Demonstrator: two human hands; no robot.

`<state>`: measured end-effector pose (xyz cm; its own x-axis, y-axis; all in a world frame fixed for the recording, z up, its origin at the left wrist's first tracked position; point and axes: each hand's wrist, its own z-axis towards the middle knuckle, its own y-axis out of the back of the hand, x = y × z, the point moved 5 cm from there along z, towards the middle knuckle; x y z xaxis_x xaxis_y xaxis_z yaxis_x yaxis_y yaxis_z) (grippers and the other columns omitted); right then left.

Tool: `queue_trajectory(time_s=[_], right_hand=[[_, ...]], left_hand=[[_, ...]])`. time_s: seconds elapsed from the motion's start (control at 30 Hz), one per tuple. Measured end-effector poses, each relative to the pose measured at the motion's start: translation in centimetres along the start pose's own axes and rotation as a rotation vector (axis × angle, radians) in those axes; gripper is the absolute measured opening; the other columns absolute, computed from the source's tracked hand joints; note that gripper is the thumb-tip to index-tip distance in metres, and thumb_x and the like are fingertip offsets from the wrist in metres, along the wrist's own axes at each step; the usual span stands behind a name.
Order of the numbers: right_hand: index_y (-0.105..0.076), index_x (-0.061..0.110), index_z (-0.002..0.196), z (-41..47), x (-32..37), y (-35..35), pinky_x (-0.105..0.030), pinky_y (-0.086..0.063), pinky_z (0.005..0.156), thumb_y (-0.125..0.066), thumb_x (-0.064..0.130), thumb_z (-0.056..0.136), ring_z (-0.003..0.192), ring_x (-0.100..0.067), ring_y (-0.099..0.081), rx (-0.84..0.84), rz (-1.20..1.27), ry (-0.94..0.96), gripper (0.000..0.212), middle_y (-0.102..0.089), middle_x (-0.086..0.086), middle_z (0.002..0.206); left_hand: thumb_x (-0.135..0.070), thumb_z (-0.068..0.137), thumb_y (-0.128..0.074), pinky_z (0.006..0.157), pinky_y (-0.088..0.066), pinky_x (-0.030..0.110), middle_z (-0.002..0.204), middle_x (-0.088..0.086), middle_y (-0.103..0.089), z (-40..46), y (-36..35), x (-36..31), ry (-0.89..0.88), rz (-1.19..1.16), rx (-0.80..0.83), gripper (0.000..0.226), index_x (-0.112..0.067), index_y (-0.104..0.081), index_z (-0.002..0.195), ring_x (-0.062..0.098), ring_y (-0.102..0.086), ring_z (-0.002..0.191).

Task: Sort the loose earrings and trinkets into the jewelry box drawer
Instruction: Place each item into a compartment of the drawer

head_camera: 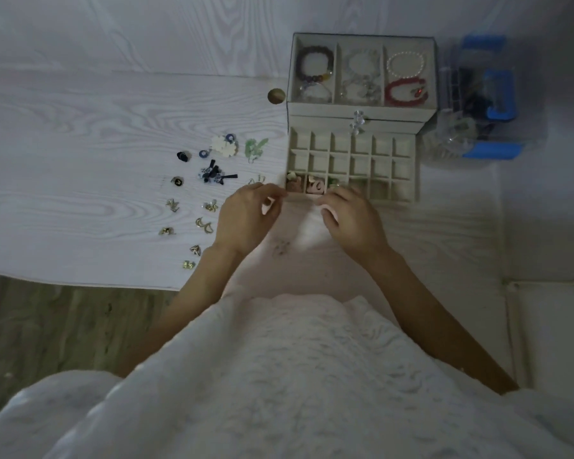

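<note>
your left hand (246,213) is nearest the loose earrings (193,207), which sit at its 9 o'clock. the drawer (352,167) sits at 1 o'clock. can't tell what either hand's fingers are pinching.

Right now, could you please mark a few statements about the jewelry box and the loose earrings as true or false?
1. The loose earrings lie to the left of the drawer. True.
2. Every drawer compartment is filled. False: only some in the near row hold pieces; most are empty.
3. The top tray holds bracelets. True.
4. The left hand rests on the blue container. False: both it and the right hand are at the drawer's near edge.
</note>
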<state>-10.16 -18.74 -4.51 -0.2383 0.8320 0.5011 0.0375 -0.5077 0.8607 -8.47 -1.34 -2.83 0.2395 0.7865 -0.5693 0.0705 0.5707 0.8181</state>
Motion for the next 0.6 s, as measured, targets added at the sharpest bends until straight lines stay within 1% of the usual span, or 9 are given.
queue_trajectory(time_s=[0.1,0.17,0.2,0.3,0.4,0.47,0.57,0.6], right_hand=[[-0.065,0.005,0.106,-1.1,1.5,-2.7,-0.039,-0.049,0.079,-0.061,0.006,0.083,0.09,-0.03,-0.06,0.172,0.127,-0.009,0.023,-0.061,-0.014,0.103],[-0.061,0.007,0.11,-1.6,2.2,-4.2,-0.039,-0.049,0.079,-0.065,0.011,0.081,0.086,-0.026,-0.061,0.25,0.169,-0.034,0.03,-0.058,-0.012,0.106],[-0.058,0.008,0.112,-1.8,2.5,-4.9,-0.038,-0.048,0.078,-0.067,0.013,0.08,0.088,-0.024,-0.06,0.277,0.168,-0.049,0.034,-0.056,-0.011,0.108],[-0.054,0.009,0.111,-2.0,3.3,-6.6,-0.035,-0.047,0.073,-0.071,0.02,0.075,0.097,-0.024,-0.053,0.312,0.099,-0.061,0.041,-0.053,-0.009,0.108],[-0.054,0.008,0.104,-1.7,3.7,-7.3,-0.037,-0.047,0.069,-0.073,0.017,0.072,0.095,-0.027,-0.054,0.299,0.076,-0.054,0.038,-0.054,-0.01,0.103],[-0.055,0.006,0.099,-1.6,3.7,-7.4,-0.038,-0.047,0.069,-0.072,0.013,0.073,0.091,-0.029,-0.056,0.298,0.091,-0.05,0.032,-0.056,-0.012,0.099],[-0.057,0.008,0.093,-1.8,3.3,-7.0,-0.036,-0.046,0.071,-0.072,0.013,0.076,0.086,-0.026,-0.058,0.289,0.111,-0.053,0.023,-0.058,-0.01,0.093],[-0.058,0.008,0.092,-1.8,3.1,-6.8,-0.033,-0.045,0.072,-0.071,0.012,0.077,0.086,-0.025,-0.058,0.285,0.112,-0.056,0.02,-0.058,-0.009,0.093]], left_hand=[[-0.016,0.085,-0.061,0.067,-0.052,0.028,0.089,-0.001,-0.07,-2.7,0.5,2.0,0.113,-0.037,-0.023,0.014,-0.018,-0.068,0.097,0.013,-0.064,0.073],[-0.017,0.083,-0.064,0.069,-0.053,0.03,0.092,0.0,-0.069,-4.5,-0.3,2.6,0.14,-0.026,0.016,0.019,-0.016,-0.066,0.102,0.014,-0.063,0.075],[-0.016,0.082,-0.066,0.071,-0.052,0.03,0.096,0.002,-0.069,-5.3,-0.9,2.8,0.14,-0.019,0.045,0.025,-0.015,-0.064,0.107,0.016,-0.063,0.078],[-0.006,0.076,-0.068,0.075,-0.049,0.029,0.11,0.012,-0.063,-7.0,-3.1,3.1,0.122,-0.012,0.107,0.044,-0.007,-0.059,0.119,0.025,-0.062,0.089],[0.004,0.07,-0.065,0.076,-0.05,0.034,0.113,0.019,-0.06,-6.9,-4.3,2.6,0.075,-0.015,0.149,0.053,-0.003,-0.057,0.121,0.034,-0.061,0.093],[0.005,0.068,-0.067,0.071,-0.049,0.034,0.107,0.019,-0.064,-6.4,-4.3,2.0,0.036,-0.025,0.154,0.048,-0.004,-0.062,0.115,0.036,-0.062,0.088],[-0.002,0.068,-0.074,0.066,-0.047,0.029,0.093,0.014,-0.069,-5.8,-3.8,1.7,0.005,-0.019,0.127,0.028,-0.008,-0.072,0.095,0.032,-0.065,0.076],[-0.006,0.07,-0.074,0.066,-0.045,0.027,0.093,0.013,-0.068,-5.6,-3.9,1.9,0.031,-0.019,0.131,0.023,-0.008,-0.072,0.093,0.031,-0.064,0.077]])
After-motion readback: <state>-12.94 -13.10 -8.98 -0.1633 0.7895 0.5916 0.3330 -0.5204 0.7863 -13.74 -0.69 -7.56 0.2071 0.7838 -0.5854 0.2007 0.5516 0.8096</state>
